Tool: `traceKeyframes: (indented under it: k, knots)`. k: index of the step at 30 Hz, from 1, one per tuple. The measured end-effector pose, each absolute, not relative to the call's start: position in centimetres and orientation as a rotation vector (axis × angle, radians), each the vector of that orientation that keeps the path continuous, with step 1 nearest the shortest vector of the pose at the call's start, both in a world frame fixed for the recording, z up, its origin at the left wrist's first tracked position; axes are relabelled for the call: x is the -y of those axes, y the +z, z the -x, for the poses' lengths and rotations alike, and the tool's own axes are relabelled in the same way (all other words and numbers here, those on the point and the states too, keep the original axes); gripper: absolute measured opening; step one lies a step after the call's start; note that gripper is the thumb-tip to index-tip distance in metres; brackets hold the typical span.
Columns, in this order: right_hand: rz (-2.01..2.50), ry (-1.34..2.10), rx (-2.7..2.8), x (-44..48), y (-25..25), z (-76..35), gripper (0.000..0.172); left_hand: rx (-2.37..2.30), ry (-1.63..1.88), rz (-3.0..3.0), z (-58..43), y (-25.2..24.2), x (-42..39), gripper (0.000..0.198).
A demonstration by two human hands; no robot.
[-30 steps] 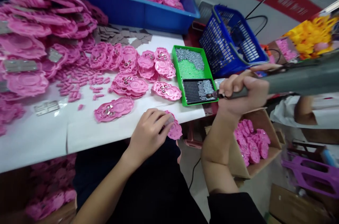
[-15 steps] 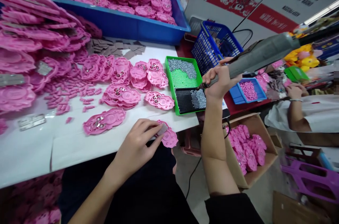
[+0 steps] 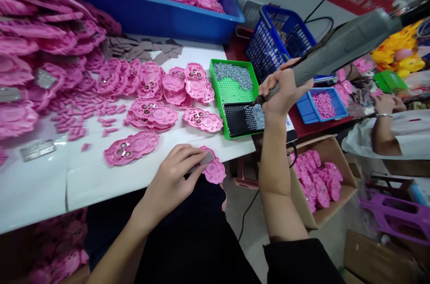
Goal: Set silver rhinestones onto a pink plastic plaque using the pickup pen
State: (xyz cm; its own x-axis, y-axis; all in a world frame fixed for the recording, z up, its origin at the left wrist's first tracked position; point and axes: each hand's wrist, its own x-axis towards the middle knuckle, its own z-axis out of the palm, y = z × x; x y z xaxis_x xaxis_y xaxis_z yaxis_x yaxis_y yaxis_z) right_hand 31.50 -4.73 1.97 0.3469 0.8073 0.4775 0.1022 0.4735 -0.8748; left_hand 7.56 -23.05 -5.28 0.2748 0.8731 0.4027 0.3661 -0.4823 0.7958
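Observation:
Near the table's front edge, my left hand (image 3: pixel 176 181) pinches a pink plastic toy part (image 3: pixel 214 172) with a small grey pad (image 3: pixel 207 157) under its fingertips. My right hand (image 3: pixel 281 89) is wrapped round a grey electric screwdriver (image 3: pixel 346 46), whose tip points down to the left at the black perforated plate (image 3: pixel 234 119) with screws in the green tray (image 3: pixel 220 91). Whether the tip touches a screw is too small to tell. Several pink parts with shiny metal pieces lie left of the tray, the nearest being one pink part (image 3: pixel 202 120).
A blue bin (image 3: pixel 144 15) of pink parts stands at the back. Loose pink pegs (image 3: pixel 72 116) and grey pads (image 3: pixel 144 49) lie on the table (image 3: pixel 101 185). A blue basket (image 3: pixel 265 37) and a cardboard box (image 3: pixel 336 217) are at right. A co-worker's hand (image 3: pixel 384 105) is far right.
The view has shifted slightly, so the table items sit higher. The screwdriver tip has moved a little left over the black plate. My left hand keeps its hold on the pink part.

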Motion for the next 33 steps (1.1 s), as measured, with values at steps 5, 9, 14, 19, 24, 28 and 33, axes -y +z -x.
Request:
traceKeyframes:
  k: [5,9,14,19,24,28,33]
  knots:
    - [1.098,0.578,1.179,4.6,1.5,-31.5,0.040,-1.119,1.159,-1.975,-7.4,-5.2,23.1,0.018]
    - [1.116,0.570,1.183,4.5,1.2,-31.5,0.046,-1.131,1.164,-1.992,-7.4,-5.3,23.2,0.017]
    - [0.946,0.587,1.194,5.2,1.7,-31.7,0.038,-1.136,1.165,-1.994,-7.5,-5.4,23.2,0.016]
    - [0.763,0.599,1.132,7.5,3.9,-30.6,0.032,-1.138,1.159,-1.983,-7.4,-5.6,23.2,0.016]
    - [0.759,0.630,1.158,10.7,6.3,-28.2,0.023,-1.205,1.253,-1.981,-8.0,-5.2,22.8,0.019]
    - [0.755,0.728,1.171,12.3,7.2,-26.9,0.015,-1.249,1.398,-2.061,-10.3,-3.6,21.0,0.021]
    - [0.804,0.733,1.187,12.5,7.3,-26.6,0.020,-1.280,1.378,-2.146,-13.7,-2.0,17.5,0.015]
